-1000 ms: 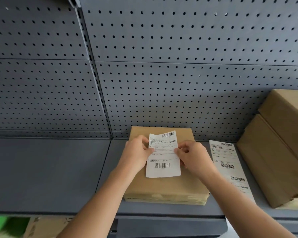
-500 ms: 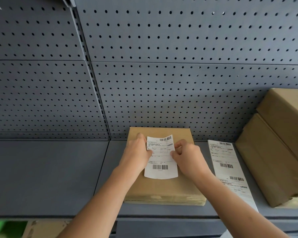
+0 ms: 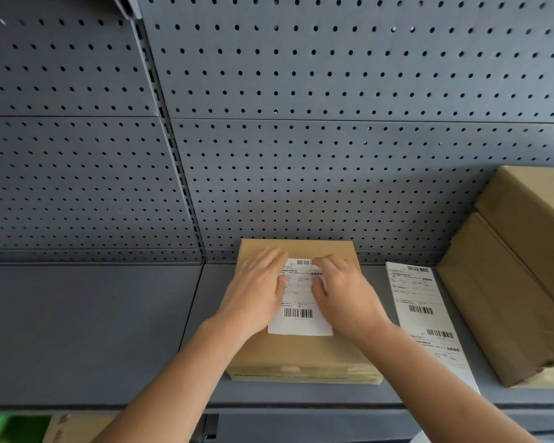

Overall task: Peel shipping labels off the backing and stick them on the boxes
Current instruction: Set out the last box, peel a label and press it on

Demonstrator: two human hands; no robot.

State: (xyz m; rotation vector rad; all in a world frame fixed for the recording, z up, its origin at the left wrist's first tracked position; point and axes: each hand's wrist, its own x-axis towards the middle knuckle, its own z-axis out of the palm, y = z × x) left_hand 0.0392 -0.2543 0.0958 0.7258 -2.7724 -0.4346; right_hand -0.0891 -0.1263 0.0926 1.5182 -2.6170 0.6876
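The flat brown cardboard box (image 3: 301,353) sits on the grey metal shelf (image 3: 93,330). Its far edge is close to the grey perforated back panel (image 3: 333,123) at twelve o'clock, which I'd guess keeps it from sliding while it is pressed. On its lid lies the white shipping label with printed barcodes (image 3: 298,310), facing the person. Its lower edge and both lower corners are flat on the cardboard.

The left hand (image 3: 256,292) reaches in from seven o'clock and lies palm-down over the label's nine o'clock edge. Its fingers are straight and close together and grip nothing. The right hand (image 3: 346,292) reaches in from five o'clock and covers the three o'clock edge in the same way, fingers stretched toward the barcode at the label's top.

Flat hands rather than a pinch make sense to me here. The paper looks to be down already, and what it needs is broad pressure worked outward so the adhesive takes without a bubble or crease. The fingers hide the upper corners, so I can't tell whether those are stuck.

At three o'clock from the box, beside it but not touching, a long white strip of labels on backing (image 3: 424,318) lies lengthways on the shelf. It is handy to the right hand, probably for the next peel. Just beyond the strip, two larger brown cardboard boxes (image 3: 499,298) are stacked one on the other, likely waiting their turn.
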